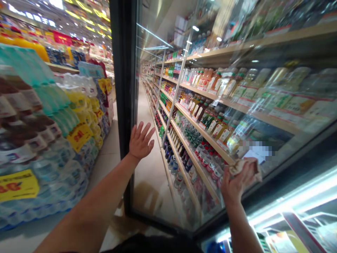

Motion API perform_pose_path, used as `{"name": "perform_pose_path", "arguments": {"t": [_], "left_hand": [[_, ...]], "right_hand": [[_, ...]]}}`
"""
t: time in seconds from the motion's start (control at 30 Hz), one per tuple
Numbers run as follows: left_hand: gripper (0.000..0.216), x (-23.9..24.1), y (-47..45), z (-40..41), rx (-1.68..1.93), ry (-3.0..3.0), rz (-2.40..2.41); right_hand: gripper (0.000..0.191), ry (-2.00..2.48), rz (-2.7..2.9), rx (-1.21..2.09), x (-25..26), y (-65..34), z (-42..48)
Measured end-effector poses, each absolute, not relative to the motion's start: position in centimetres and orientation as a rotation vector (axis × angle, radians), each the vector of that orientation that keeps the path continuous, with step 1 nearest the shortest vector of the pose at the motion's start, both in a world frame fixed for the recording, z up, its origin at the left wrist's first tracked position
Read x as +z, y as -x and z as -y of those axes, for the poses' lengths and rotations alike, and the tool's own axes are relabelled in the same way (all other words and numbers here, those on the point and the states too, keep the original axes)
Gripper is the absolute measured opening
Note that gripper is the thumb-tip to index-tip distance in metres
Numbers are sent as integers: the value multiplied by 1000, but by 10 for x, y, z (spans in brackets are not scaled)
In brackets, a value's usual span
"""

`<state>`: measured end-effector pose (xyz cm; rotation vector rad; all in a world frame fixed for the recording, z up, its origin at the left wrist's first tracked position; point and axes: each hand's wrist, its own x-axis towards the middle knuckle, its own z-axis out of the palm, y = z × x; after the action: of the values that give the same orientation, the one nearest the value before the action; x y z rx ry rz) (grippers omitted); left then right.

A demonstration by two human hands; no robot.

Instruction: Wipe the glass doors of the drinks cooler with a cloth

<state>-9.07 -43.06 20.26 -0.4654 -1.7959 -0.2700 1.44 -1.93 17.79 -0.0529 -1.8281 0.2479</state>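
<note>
My left hand [140, 141] is open, fingers spread, against the left side of a glass door [160, 207] near its dark frame [125, 116]. My right hand [235, 182] presses a crumpled beige cloth [256, 168] to the lower right part of the same glass. Its fingers lie over the cloth. Shelves of bottled drinks [222, 130] show in the glass, slightly blurred; whether they are behind it or reflected, I cannot tell.
Stacked packs of bottled drinks [60, 158] stand on the left, with yellow price signs [79, 136] on them. A pale floor aisle [107, 154] runs between them and the door. At the lower right is a lit cooler interior [284, 196] with bright light strips.
</note>
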Motion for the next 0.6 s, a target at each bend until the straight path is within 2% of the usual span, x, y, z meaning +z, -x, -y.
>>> {"name": "perform_pose_path", "arguments": {"t": [0.13,0.23,0.37,0.6], "left_hand": [[48,202,91,431,-257,478,1779],[52,205,88,430,-222,490,1747],[62,209,84,428,-140,498,1677],[68,215,76,427,-106,484,1699]], "right_hand": [[81,158,1674,386,206,-14,4],[76,137,1716,430,196,-12,32],[76,-15,1961,312,181,-8,95],[68,-427,2204,148,212,-4,178]]}}
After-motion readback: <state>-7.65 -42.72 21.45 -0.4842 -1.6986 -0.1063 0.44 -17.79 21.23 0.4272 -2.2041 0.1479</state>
